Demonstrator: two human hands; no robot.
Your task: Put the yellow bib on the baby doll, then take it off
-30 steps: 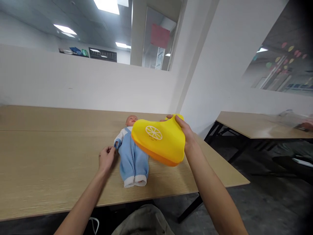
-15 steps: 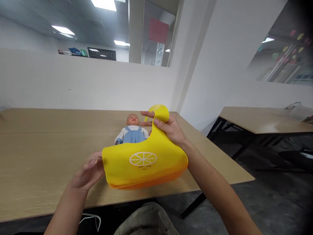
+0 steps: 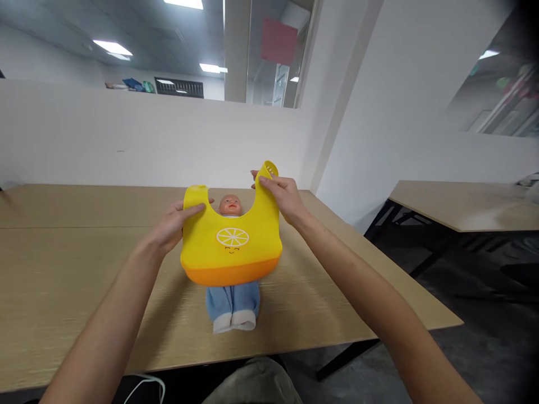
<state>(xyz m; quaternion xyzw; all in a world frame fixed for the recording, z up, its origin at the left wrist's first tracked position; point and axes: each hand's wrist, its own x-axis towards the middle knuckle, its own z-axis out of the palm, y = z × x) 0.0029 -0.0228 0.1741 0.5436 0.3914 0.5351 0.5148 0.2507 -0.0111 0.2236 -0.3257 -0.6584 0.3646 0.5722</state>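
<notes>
A yellow baby bib [image 3: 233, 255] with an orange catch pocket and a printed lemon slice hangs upright between my hands. My left hand [image 3: 173, 223] is closed on its left neck strap, thumb in front. Higher up, my right hand [image 3: 283, 193] pinches the right strap, whose end curls over and shows small holes. Behind the bib a baby doll [image 3: 230, 205] lies face up on the table. Its head shows through the neck opening, and its blue trouser legs with white feet stick out below. The bib hides the doll's torso and arms.
The wooden table [image 3: 105, 280] runs up to a white wall with windows. A second table [image 3: 446, 205] stands to the right across a gap of dark floor. A white cable [image 3: 147, 380] hangs below the front edge, beside my knee [image 3: 256, 384].
The bib has swung from tilted to upright and moved forward over the doll. My left hand has gone from the bib's side edge up to the left strap. The doll's legs have come into view.
</notes>
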